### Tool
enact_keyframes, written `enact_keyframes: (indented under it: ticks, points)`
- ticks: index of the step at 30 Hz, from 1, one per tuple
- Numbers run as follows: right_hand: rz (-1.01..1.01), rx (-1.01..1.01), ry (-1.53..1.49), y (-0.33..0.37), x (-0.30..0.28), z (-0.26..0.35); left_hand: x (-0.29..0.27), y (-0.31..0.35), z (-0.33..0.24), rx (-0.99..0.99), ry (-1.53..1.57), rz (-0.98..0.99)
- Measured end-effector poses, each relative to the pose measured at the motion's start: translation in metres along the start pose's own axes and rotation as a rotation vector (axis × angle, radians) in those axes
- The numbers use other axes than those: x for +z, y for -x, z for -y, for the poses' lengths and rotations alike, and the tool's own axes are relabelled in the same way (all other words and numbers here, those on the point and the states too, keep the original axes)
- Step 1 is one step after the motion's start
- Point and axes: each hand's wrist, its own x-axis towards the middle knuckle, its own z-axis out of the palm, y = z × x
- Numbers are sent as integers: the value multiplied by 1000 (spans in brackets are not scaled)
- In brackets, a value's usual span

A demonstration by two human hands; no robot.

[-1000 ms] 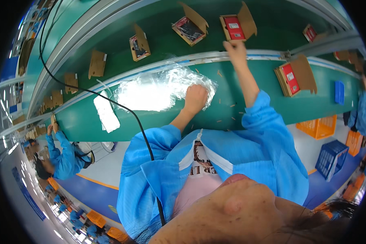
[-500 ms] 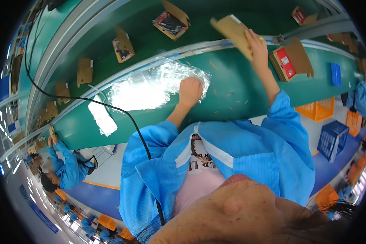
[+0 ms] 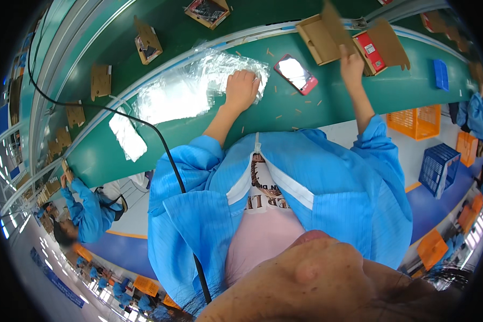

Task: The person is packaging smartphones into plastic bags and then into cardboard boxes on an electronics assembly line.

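My left hand point(image 3: 242, 88) lies on a heap of clear plastic bags point(image 3: 169, 99), its fingers bent and closed at the heap's right edge. To its right a phone-shaped item point(image 3: 296, 74) with a red-pink rim and shiny face rests on the green bench. Beyond that item stands an open brown cardboard box point(image 3: 314, 40), bare inside, its lid raised and blurred. My right hand point(image 3: 351, 67) has its fingers on the lid's near edge. Touching that box on the right is another open cardboard box point(image 3: 371, 51) with a red package inside.
Small tan strips point(image 3: 279, 117) lie scattered on the bench point(image 3: 338, 96). A white packet point(image 3: 127, 137) lies at left, a blue bin point(image 3: 440, 75) at right. Open boxes point(image 3: 208, 12) line the far belt. A black cable point(image 3: 161, 139) crosses the view; a co-worker point(image 3: 86, 209) works at left.
My right hand has brought the tilted box down, and its lid now stands open. The phone-shaped item now shows on the bench. My left hand remains on the bags; the whole view has shifted slightly.
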Motion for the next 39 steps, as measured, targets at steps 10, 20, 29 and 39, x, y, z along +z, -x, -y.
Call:
enact_keyframes:
  ticks: [10,20,29,39]
  points:
    - [734,-15,406,44,-16,75,-1,21,-10,-249,-64,-74]
    - [645,-79,-39,26,41,88,0,26,5,-123,-20,-107]
    - [469,508,-1377,108,44,117,2,25,3,-335,193,-144]
    - [642,-15,-193,124,24,135,-34,10,-14,-256,113,-303]
